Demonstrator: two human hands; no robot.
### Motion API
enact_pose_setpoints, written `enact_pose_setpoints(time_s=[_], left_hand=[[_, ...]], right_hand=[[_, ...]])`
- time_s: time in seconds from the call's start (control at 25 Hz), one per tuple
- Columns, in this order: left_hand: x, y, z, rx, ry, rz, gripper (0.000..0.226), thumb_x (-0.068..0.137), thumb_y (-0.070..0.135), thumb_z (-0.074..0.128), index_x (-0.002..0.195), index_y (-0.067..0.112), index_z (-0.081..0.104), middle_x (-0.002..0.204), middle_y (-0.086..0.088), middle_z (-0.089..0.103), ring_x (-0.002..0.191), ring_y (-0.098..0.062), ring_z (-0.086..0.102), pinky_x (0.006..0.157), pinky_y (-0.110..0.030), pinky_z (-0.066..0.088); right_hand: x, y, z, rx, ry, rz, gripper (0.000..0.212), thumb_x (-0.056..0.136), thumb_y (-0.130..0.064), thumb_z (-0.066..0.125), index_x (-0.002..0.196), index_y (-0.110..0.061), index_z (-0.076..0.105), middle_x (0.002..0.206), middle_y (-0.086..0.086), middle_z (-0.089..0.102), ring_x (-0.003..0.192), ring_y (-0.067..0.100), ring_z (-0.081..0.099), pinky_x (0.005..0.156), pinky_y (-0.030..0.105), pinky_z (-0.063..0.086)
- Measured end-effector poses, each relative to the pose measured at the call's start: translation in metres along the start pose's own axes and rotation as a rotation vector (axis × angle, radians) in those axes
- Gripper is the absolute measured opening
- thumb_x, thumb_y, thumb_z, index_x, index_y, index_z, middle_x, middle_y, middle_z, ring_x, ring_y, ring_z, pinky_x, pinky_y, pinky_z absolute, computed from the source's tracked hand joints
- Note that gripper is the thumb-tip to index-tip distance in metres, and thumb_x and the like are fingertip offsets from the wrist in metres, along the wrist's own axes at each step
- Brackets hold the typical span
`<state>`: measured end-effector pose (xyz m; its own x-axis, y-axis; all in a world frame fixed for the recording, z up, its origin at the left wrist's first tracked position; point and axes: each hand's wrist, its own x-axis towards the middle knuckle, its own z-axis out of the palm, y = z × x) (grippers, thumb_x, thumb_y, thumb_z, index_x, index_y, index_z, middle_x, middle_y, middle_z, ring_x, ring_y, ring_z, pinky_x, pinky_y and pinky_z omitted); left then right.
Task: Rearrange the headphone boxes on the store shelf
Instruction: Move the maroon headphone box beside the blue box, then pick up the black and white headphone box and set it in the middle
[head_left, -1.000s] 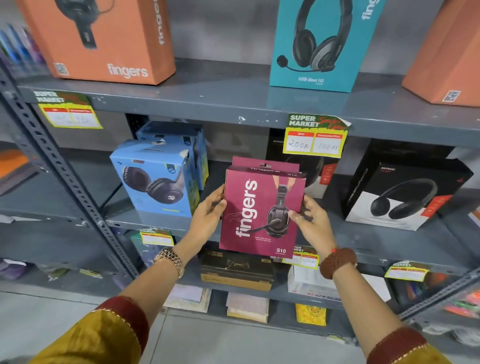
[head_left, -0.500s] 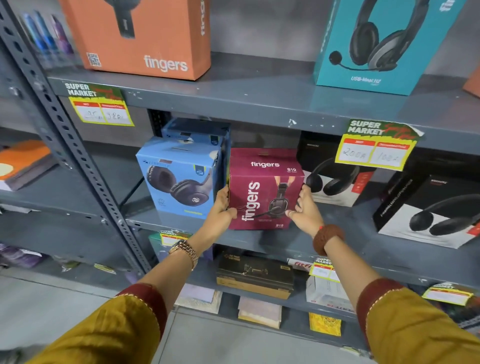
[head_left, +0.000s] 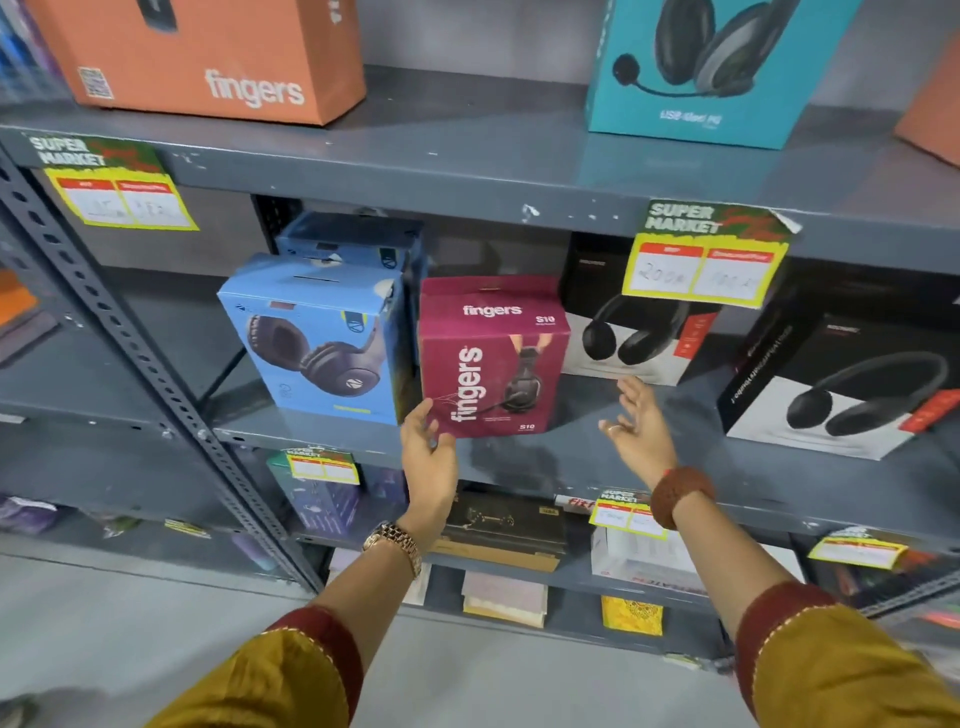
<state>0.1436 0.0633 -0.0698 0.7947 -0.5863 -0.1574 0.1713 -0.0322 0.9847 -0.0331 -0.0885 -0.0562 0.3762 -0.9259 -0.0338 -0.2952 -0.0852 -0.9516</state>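
A maroon "fingers" headphone box (head_left: 491, 358) stands upright on the middle grey shelf (head_left: 675, 457), close against a light blue headphone box (head_left: 317, 338) on its left. Behind the blue one is a second blue box (head_left: 353, 239). My left hand (head_left: 428, 457) is open just in front of the maroon box's lower left corner, fingertips near it. My right hand (head_left: 636, 426) is open to the box's right, apart from it. Two black-and-white headphone boxes, one (head_left: 634, 332) behind and one (head_left: 852, 384) further right, share the shelf.
On the upper shelf sit an orange box (head_left: 208, 57), a teal headset box (head_left: 711, 73) and another orange box (head_left: 930, 119) at the right edge. Yellow price tags (head_left: 706, 260) hang from shelf edges. A perforated metal upright (head_left: 130, 364) rises at left. Lower shelves hold small boxes.
The maroon box went from being held in front of the shelf to standing on it beside the blue box. Both hands have let go and drawn back, fingers spread.
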Motion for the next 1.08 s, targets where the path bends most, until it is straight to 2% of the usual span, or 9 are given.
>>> enact_pose_setpoints(time_s=[0.2,0.4,0.52,0.56,0.72,0.8,0.88,1.0,1.08], left_hand=[[-0.028,-0.016,0.069,0.056,-0.069,-0.03,0.041,0.092,-0.005,0.042,0.129,0.011,0.047,0.127,0.002,0.051,0.115,-0.014,0.05,0.102,-0.022,0.037],[-0.065,-0.028,0.187,-0.001,-0.25,-0.05,0.032,0.094,-0.011,0.033,0.116,0.0,0.053,0.116,-0.008,0.056,0.105,-0.018,0.055,0.096,-0.03,0.045],[-0.084,-0.034,0.259,0.033,-0.328,-0.027,0.033,0.095,-0.01,0.029,0.108,0.006,0.055,0.112,-0.009,0.059,0.09,-0.007,0.064,0.078,-0.013,0.048],[-0.088,-0.035,0.283,0.056,-0.334,-0.016,0.035,0.094,-0.011,0.029,0.112,0.003,0.054,0.116,-0.015,0.059,0.093,-0.01,0.063,0.077,-0.013,0.048],[-0.1,-0.021,0.348,0.132,-0.332,0.049,0.043,0.089,-0.01,0.041,0.131,-0.001,0.045,0.141,-0.015,0.049,0.129,-0.026,0.048,0.111,-0.037,0.038],[-0.098,-0.006,0.371,0.114,-0.318,0.069,0.049,0.089,-0.006,0.049,0.136,0.002,0.04,0.143,-0.01,0.046,0.131,-0.024,0.046,0.111,-0.03,0.036],[-0.092,0.007,0.388,0.146,-0.316,0.087,0.052,0.089,0.001,0.056,0.138,0.003,0.038,0.136,-0.004,0.05,0.122,-0.018,0.051,0.1,-0.019,0.039],[-0.08,0.011,0.399,0.284,-0.315,0.119,0.056,0.086,0.017,0.064,0.137,0.008,0.043,0.132,-0.007,0.059,0.121,-0.021,0.057,0.103,-0.029,0.043],[-0.078,0.008,0.402,0.337,-0.298,0.127,0.059,0.084,0.023,0.067,0.137,0.01,0.044,0.132,-0.008,0.06,0.121,-0.023,0.057,0.107,-0.036,0.043]], right_hand=[[-0.012,0.046,-0.088,0.019,0.115,0.035,0.063,0.083,0.012,0.054,0.139,-0.007,0.031,0.147,0.014,0.039,0.138,0.027,0.034,0.104,0.029,0.033],[-0.011,0.091,-0.199,0.039,0.21,0.048,0.061,0.082,0.011,0.056,0.136,-0.006,0.035,0.146,0.013,0.04,0.136,0.026,0.037,0.104,0.033,0.036],[-0.002,0.108,-0.269,0.076,0.337,0.051,0.061,0.082,0.011,0.055,0.137,-0.006,0.034,0.144,0.016,0.041,0.131,0.025,0.04,0.103,0.034,0.036],[0.005,0.111,-0.291,0.107,0.375,0.055,0.061,0.082,0.011,0.054,0.137,-0.006,0.034,0.143,0.018,0.042,0.128,0.024,0.042,0.101,0.032,0.037],[0.036,0.113,-0.358,0.214,0.404,0.082,0.069,0.082,0.009,0.056,0.142,-0.006,0.026,0.15,0.017,0.03,0.14,0.024,0.029,0.104,0.028,0.03],[0.054,0.109,-0.377,0.19,0.349,0.057,0.071,0.084,0.0,0.059,0.144,-0.006,0.022,0.153,0.014,0.027,0.142,0.023,0.025,0.108,0.029,0.026],[0.07,0.107,-0.389,0.162,0.293,0.05,0.071,0.084,-0.009,0.063,0.143,-0.008,0.024,0.151,0.014,0.031,0.14,0.024,0.029,0.112,0.033,0.028],[0.086,0.107,-0.393,0.103,0.23,0.038,0.057,0.082,-0.019,0.066,0.133,-0.011,0.04,0.134,0.017,0.054,0.121,0.029,0.053,0.105,0.043,0.042],[0.088,0.11,-0.391,0.094,0.178,0.056,0.044,0.084,-0.024,0.063,0.123,-0.011,0.047,0.124,0.014,0.061,0.113,0.028,0.058,0.101,0.044,0.046]])
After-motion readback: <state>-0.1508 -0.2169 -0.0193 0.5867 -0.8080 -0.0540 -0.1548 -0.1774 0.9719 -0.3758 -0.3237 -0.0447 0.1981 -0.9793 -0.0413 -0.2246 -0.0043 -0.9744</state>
